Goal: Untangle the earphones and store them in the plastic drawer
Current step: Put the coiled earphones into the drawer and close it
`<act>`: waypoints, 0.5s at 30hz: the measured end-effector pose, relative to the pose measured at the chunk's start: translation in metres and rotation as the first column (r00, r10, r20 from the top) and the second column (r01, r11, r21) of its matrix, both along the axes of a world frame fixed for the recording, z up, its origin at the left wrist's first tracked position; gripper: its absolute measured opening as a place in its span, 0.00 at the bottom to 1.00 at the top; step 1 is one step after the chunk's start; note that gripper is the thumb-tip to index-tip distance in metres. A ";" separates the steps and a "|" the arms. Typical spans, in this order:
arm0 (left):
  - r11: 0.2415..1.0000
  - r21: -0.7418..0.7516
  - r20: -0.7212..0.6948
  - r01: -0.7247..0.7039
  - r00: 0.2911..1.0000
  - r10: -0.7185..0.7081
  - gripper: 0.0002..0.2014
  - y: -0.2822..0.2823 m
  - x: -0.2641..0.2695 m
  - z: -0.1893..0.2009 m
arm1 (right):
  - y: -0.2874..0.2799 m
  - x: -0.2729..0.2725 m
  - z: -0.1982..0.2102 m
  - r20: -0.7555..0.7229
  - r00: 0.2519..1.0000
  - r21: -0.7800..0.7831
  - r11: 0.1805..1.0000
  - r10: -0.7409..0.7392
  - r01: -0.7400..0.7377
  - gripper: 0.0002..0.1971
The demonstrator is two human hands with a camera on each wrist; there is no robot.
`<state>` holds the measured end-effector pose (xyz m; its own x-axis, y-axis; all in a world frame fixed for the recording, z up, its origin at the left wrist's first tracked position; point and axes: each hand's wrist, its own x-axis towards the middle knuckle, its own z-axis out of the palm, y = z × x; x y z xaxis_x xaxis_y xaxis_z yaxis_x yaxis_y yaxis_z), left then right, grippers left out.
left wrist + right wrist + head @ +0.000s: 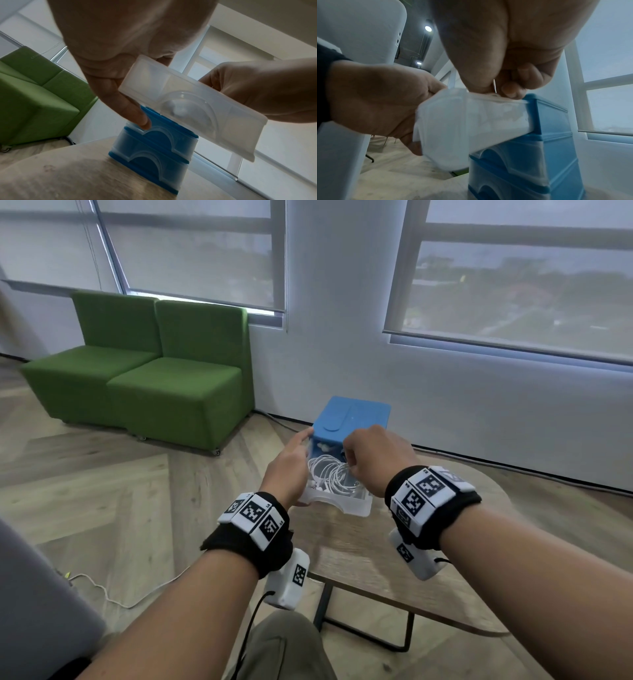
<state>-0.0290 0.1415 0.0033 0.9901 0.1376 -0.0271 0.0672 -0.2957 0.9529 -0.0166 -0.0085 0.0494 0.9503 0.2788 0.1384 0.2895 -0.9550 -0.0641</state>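
Note:
A blue plastic drawer unit stands on the far part of a wooden table. Its translucent top drawer is pulled out toward me. White earphones lie coiled inside it. My left hand grips the drawer's left side, and in the left wrist view one finger reaches the blue unit. My right hand hovers over the drawer with its fingers curled, and pinches a thin white strand of the earphone cable just above the drawer's rim.
A green two-seat sofa stands to the left against the window wall. A white cable trails on the wooden floor at the lower left. The table's near edge lies just beyond my knee. Two shut drawers sit below the open one.

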 end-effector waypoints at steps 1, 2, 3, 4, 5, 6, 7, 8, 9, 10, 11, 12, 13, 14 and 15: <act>1.000 0.008 0.004 0.004 1.000 -0.004 0.27 0.000 0.000 0.000 | -0.001 0.000 0.000 -0.002 1.000 -0.001 1.000 0.002 -0.002 0.07; 1.000 0.012 0.003 0.004 1.000 -0.004 0.27 0.000 0.000 0.000 | -0.002 -0.001 0.001 -0.004 1.000 0.003 1.000 0.006 -0.006 0.06; 1.000 0.015 0.005 0.003 1.000 -0.003 0.27 0.000 0.000 0.001 | -0.003 -0.001 0.001 -0.009 1.000 0.007 1.000 0.008 -0.008 0.07; 1.000 0.018 0.006 0.000 1.000 0.000 0.26 0.000 0.001 -0.001 | -0.005 -0.002 0.001 -0.015 1.000 0.011 1.000 0.011 -0.011 0.08; 1.000 0.030 0.010 0.004 1.000 -0.004 0.25 0.001 0.003 -0.002 | -0.007 -0.002 0.000 -0.022 1.000 0.018 1.000 0.018 -0.018 0.09; 0.999 0.045 0.018 0.008 1.000 -0.009 0.25 0.001 0.005 -0.004 | -0.009 -0.003 -0.001 -0.034 0.999 0.031 0.999 0.031 -0.029 0.12; 0.997 0.074 0.027 0.015 0.999 -0.017 0.24 0.002 0.007 -0.006 | -0.011 -0.003 -0.003 -0.045 0.998 0.049 0.998 0.051 -0.049 0.14; 0.996 0.091 0.039 0.009 0.999 -0.012 0.24 0.003 0.009 -0.008 | -0.013 -0.004 -0.005 -0.050 0.996 0.068 0.995 0.077 -0.073 0.16; 0.996 0.088 0.040 -0.002 0.999 -0.002 0.24 0.003 0.010 -0.009 | -0.015 -0.005 -0.007 -0.048 0.993 0.086 0.991 0.104 -0.099 0.16; 0.997 0.081 0.039 -0.011 0.999 0.008 0.25 0.003 0.011 -0.010 | -0.018 -0.006 -0.008 -0.038 0.991 0.100 0.987 0.130 -0.125 0.14; 0.996 0.086 0.043 -0.016 0.999 0.013 0.25 0.003 0.011 -0.011 | -0.021 -0.007 -0.009 -0.028 0.988 0.110 0.983 0.149 -0.145 0.11; 0.995 0.103 0.048 -0.020 0.999 0.015 0.25 0.003 0.012 -0.011 | -0.023 -0.008 -0.010 -0.018 0.986 0.117 0.979 0.168 -0.165 0.09; 0.993 0.120 0.049 -0.020 0.999 0.015 0.25 0.003 0.013 -0.012 | -0.025 -0.009 -0.012 -0.013 0.983 0.120 0.976 0.185 -0.182 0.07; 0.991 0.133 0.052 -0.023 0.999 0.016 0.25 0.003 0.014 -0.013 | -0.027 -0.009 -0.013 -0.011 0.980 0.118 0.974 0.198 -0.196 0.07; 0.989 0.142 0.055 -0.024 0.998 0.017 0.25 0.003 0.014 -0.013 | -0.028 -0.009 -0.014 -0.010 0.979 0.114 0.973 0.203 -0.200 0.08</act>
